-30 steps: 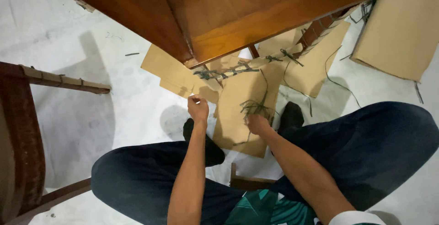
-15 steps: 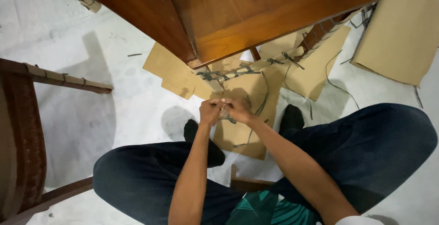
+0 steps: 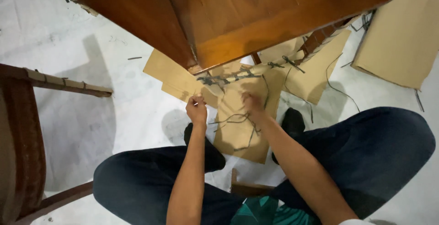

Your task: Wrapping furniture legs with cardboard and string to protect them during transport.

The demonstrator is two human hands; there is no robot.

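I have my left hand (image 3: pixel 197 109) and right hand (image 3: pixel 253 102) each pinched on the thin dark string (image 3: pixel 233 119) slack over the cardboard sheet (image 3: pixel 242 135); it looks limp, light, best gripped near its ends.

Glossy wooden table (image 3: pixel 256 14), matt cardboard (image 3: pixel 240 133)

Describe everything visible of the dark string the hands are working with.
The dark string is thin, dark grey-green cord, loose and tangled in loops. It hangs between the left hand and the right hand, above a brown cardboard sheet on the floor. Strands trail down across that sheet. Similar cord looks wound around the cardboard-wrapped rail just above the hands. Each hand seems to pinch an end, though the grip is blurred.
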